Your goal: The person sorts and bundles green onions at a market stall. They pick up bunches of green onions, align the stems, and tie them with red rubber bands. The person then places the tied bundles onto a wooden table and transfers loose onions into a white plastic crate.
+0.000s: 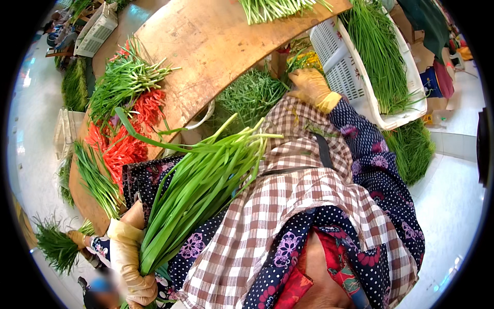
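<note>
My left hand (142,289), in a pale yellowish glove, is closed on the leafy end of a bunch of flat green garlic chives (208,170). The bunch lies slantwise across my lap, its pale stem ends towards the upper right. My right hand (310,87), in a yellow glove, is past my knee, beside loose green leaves and some yellow strips (308,60). Its fingertips are bent down, and whether they grip anything is hidden. Red ties (125,150) and a pile of trimmed greens (127,83) lie on the wooden board at left.
The curved wooden board (200,46) bears more stems (278,9) at its top edge. A white plastic crate (409,69) of long greens stands at right. Leaf scraps (251,96) lie below the board. At lower left, a co-worker's gloved hand (78,238) holds a green bunch.
</note>
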Tool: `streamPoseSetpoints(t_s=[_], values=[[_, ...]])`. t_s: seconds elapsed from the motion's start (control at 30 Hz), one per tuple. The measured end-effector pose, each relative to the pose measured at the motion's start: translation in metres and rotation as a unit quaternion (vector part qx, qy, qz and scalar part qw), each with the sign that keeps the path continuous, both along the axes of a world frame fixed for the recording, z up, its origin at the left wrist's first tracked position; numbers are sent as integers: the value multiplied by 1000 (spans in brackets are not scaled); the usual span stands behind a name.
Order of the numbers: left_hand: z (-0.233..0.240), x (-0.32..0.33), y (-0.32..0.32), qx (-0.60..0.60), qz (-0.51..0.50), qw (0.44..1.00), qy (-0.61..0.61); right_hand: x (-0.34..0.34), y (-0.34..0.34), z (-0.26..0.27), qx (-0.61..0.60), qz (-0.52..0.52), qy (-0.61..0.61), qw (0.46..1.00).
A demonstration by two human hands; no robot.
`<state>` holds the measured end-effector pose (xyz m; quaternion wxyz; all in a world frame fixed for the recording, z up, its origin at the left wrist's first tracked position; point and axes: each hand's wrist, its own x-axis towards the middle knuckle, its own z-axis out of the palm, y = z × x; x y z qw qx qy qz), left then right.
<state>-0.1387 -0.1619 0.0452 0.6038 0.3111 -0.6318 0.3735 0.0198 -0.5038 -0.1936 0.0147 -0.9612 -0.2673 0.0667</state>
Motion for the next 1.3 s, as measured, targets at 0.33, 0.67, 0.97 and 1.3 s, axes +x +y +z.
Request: streamPoseSetpoints(t_s=[0.33, 0.67, 0.97, 1.3], values=[[-15, 110, 3, -15, -276, 953, -125, -50, 85, 33, 494, 167, 615, 592], [-65, 311, 92, 103, -236, 881, 398, -36, 68, 33, 637, 56, 632, 437], [-170, 385, 49, 129, 21, 540, 831, -54, 76, 12, 696, 13, 672, 251], [-163, 359, 43, 45, 92, 577, 810, -56, 56, 26, 648, -119, 653, 374]])
